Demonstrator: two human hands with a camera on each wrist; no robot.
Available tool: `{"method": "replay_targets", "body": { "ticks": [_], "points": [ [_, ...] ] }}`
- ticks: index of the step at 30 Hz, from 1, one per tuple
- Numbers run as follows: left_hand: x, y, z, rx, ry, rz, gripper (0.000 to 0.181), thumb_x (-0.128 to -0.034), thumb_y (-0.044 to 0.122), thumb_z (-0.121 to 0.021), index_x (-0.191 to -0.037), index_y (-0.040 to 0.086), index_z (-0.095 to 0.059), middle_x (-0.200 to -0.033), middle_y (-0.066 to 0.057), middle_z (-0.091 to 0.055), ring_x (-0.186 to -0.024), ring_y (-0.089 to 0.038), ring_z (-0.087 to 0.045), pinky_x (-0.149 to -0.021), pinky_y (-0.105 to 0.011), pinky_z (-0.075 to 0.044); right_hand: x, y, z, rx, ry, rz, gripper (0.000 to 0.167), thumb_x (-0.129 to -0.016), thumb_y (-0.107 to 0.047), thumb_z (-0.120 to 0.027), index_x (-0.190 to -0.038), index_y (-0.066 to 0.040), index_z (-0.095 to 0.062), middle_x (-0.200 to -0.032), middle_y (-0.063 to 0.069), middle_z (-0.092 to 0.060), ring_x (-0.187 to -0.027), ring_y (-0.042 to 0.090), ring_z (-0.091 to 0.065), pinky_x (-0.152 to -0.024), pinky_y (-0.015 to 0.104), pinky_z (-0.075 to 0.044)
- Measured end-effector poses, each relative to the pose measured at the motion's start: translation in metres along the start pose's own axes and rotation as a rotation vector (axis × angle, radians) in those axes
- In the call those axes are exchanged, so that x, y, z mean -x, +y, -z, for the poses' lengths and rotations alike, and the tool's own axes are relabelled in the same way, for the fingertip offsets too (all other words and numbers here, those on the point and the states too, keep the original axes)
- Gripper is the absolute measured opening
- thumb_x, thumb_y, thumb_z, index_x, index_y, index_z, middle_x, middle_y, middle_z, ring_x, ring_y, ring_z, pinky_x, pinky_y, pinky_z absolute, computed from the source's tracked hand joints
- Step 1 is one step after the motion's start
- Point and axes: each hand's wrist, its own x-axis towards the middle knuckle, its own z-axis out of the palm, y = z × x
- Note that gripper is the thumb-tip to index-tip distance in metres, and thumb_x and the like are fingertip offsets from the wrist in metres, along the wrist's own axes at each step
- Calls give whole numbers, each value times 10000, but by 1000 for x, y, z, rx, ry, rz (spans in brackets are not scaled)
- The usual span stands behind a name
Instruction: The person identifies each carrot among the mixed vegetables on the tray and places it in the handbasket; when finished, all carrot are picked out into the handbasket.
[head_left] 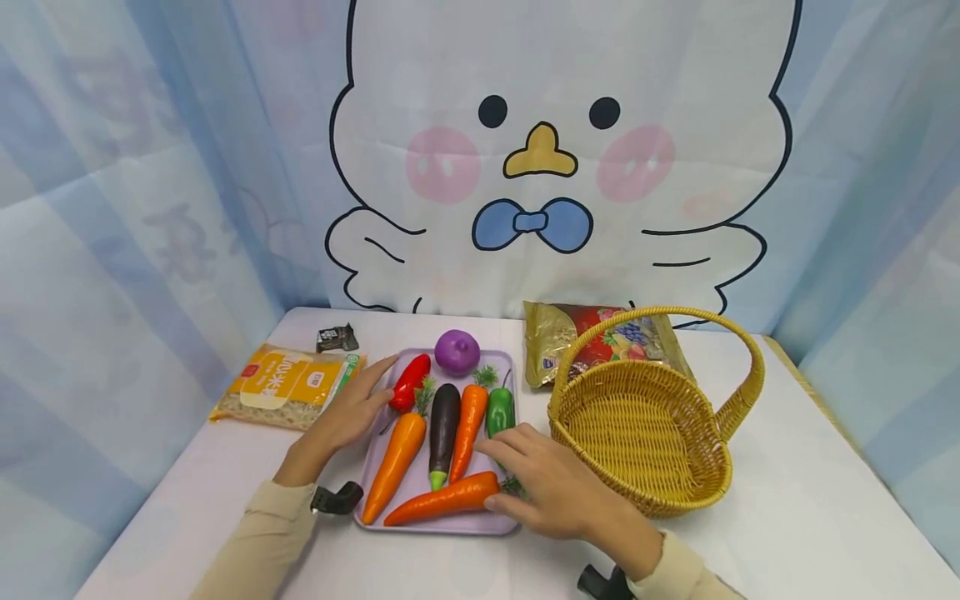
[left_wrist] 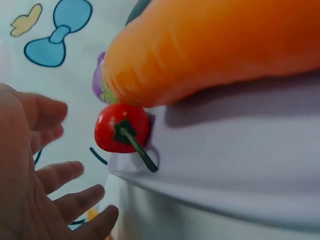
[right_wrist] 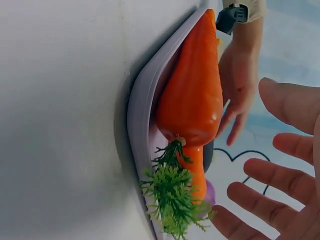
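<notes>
A lilac tray point(head_left: 491, 523) carries three carrots, a dark eggplant point(head_left: 445, 427), a purple onion point(head_left: 457, 352), a red pepper point(head_left: 412, 382) and a green pepper point(head_left: 500, 411). My left hand point(head_left: 351, 417) is at the tray's left edge, its fingertips by the red pepper. In the left wrist view the fingers of that hand point(left_wrist: 52, 185) are spread, apart from the red pepper point(left_wrist: 122, 128). Over the tray's right edge, my right hand point(head_left: 551, 483) hovers beside the front carrot point(head_left: 446, 500). Its fingers look loosely extended in the right wrist view, near the carrot's leafy top point(right_wrist: 175, 195).
A yellow wicker basket point(head_left: 637, 433) with a tall handle stands right of the tray. Behind it lies a gold and red packet point(head_left: 551, 337). To the left are a yellow grain bag point(head_left: 288, 383) and a small black packet point(head_left: 337, 337). A printed curtain point(head_left: 555, 275) hangs behind the table.
</notes>
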Motion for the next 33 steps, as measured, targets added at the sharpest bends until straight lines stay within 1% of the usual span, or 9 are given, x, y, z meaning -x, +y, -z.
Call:
{"method": "replay_targets", "body": {
  "ticks": [5, 7, 9, 12, 17, 20, 25, 30, 33],
  "points": [
    [-1, -5, -3, 32, -2, 70, 585, -1005, 145, -416, -1580, 73, -329, -1573, -228, -399, -1434, -427, -397, -1171, -608, -291, -8, -3, -3, -7, -60, -3, 573, -905, -408, -723, -1406, -170, -579, -1303, -42, -613, -1159, 121, -566, -995, 340, -513],
    [-1, -7, -5, 46, 2, 82, 574, -1004, 123, -412, -1567, 41, -336, -1554, -246, -417, -1412, -423, -432, -1158, -589, -326, -10, -4, -5, -11, -78, -2, 567, -908, -400, -724, -1407, -173, -580, -1301, -40, -615, -1138, 120, -567, -967, 327, -520],
    [-2, -9, -8, 58, 12, 87, 557, -1003, 97, -417, -1550, 9, -358, -1545, -244, -431, -1411, -409, -441, -1160, -562, -338, -12, -5, -6, -6, -98, -2, 563, -913, -392, -720, -1411, -171, -577, -1299, -36, -615, -1118, 121, -563, -942, 314, -523],
    [-2, -11, -11, 63, 19, 72, 550, -985, 47, -430, -1528, -34, -384, -1532, -239, -453, -1413, -394, -444, -1159, -543, -346, -14, -7, -7, 2, -132, -10, 552, -917, -380, -719, -1410, -175, -578, -1297, -33, -614, -1088, 120, -560, -909, 299, -524],
    [2, -13, -15, 61, 38, 62, 550, -974, 9, -455, -1520, -31, -407, -1537, -216, -457, -1432, -376, -423, -1171, -539, -325, -16, -9, -11, 21, -207, -38, 520, -917, -358, -720, -1392, -192, -590, -1301, -35, -617, -1108, 123, -582, -946, 314, -527],
    [4, -14, -17, 88, 55, 83, 546, -980, 26, -458, -1522, -25, -408, -1546, -216, -446, -1429, -383, -425, -1166, -539, -332, -17, -10, -13, 26, -241, -39, 502, -915, -338, -723, -1378, -188, -600, -1280, -39, -629, -1083, 113, -587, -939, 303, -527],
    [5, -14, -21, 134, 90, 122, 540, -972, 66, -475, -1506, -7, -436, -1532, -207, -465, -1394, -373, -474, -1145, -521, -378, -20, -12, -15, 63, -255, -7, 443, -909, -320, -733, -1321, -182, -645, -1210, -50, -652, -1031, 105, -577, -908, 278, -519],
    [3, -15, -24, 111, 116, 108, 527, -961, 71, -494, -1478, -28, -473, -1519, -206, -482, -1409, -368, -454, -1165, -519, -350, -23, -14, -17, 129, -270, 17, 405, -876, -296, -761, -1256, -178, -684, -1137, -59, -669, -1003, 104, -584, -882, 281, -521],
    [4, -16, -24, 108, 129, 119, 521, -961, 80, -508, -1473, -14, -492, -1517, -191, -489, -1420, -358, -440, -1175, -518, -335, -24, -15, -19, 144, -291, 17, 411, -856, -283, -779, -1243, -179, -687, -1114, -63, -674, -996, 98, -597, -875, 284, -524]
  ]
}}
